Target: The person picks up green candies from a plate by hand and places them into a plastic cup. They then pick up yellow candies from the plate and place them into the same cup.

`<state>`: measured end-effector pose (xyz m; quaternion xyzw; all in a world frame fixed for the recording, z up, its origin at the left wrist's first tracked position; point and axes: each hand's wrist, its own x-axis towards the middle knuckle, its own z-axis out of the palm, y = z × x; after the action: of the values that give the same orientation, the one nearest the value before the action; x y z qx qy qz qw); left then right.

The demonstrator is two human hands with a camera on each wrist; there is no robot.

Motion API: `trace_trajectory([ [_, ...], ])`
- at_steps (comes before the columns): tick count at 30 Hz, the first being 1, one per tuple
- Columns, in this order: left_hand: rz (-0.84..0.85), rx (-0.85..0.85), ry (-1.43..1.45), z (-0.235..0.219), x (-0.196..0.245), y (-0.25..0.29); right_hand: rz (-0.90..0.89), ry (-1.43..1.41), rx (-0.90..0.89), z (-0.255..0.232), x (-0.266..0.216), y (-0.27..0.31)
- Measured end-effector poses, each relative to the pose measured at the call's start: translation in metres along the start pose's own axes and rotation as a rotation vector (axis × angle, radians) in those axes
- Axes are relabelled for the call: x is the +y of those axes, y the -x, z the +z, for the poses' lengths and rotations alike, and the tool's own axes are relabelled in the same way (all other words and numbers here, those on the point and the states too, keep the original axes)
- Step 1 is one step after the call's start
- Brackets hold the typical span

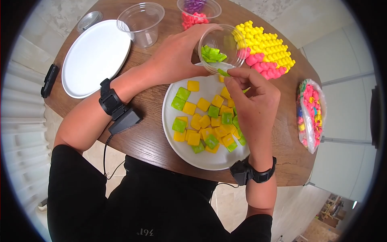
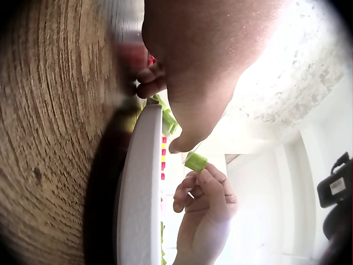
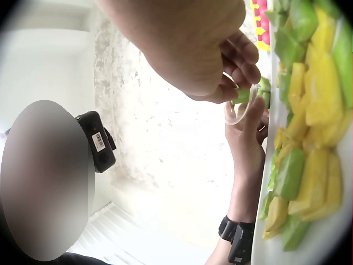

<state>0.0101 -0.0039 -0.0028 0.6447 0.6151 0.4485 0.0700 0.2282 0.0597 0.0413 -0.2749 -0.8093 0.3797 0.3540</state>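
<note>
My left hand [image 1: 181, 54] grips a clear plastic cup [image 1: 223, 35], tilted toward me over the far edge of a round white plate [image 1: 171, 139]. Several green wrapped squares [image 1: 212, 54] lie inside the cup. Between thumb and forefinger my right hand [image 1: 258, 99] pinches one green square piece [image 2: 196, 162] right at the cup's rim. Yellow squares [image 1: 193, 139] and more green ones are scattered and piled on the plate beneath, partly hidden by the right hand.
Rows of yellow and pink bottle-shaped pieces [image 1: 268, 44] stand behind the plate. An open bag of colourful pieces [image 1: 310, 115] lies at the right. An oval white plate [image 1: 96, 58], a clear cup [image 1: 145, 34] and a cup with red and purple pieces [image 1: 195, 20] stand at the back.
</note>
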Motion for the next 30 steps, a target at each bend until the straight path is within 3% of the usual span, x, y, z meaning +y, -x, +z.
trace_trajectory([
  [5, 0.018, 0.008, -0.024, 0.0003, -0.0009, -0.0002, 0.011, -0.017, -0.015, 0.0003, 0.0008, -0.0001],
  [7, 0.017, 0.017, -0.016, 0.001, -0.001, -0.0006, -0.066, 0.064, -0.052, -0.0011, 0.0006, -0.0007],
  [22, 0.014, 0.001, -0.026, -0.0005, -0.0021, -0.0009, 0.045, 0.051, -0.12, 0.0003, -0.0016, 0.0015],
  [30, 0.018, -0.004, -0.021, -0.0014, -0.0005, -0.0013, 0.011, 0.086, -0.165, -0.0003, -0.0019, 0.0015],
])
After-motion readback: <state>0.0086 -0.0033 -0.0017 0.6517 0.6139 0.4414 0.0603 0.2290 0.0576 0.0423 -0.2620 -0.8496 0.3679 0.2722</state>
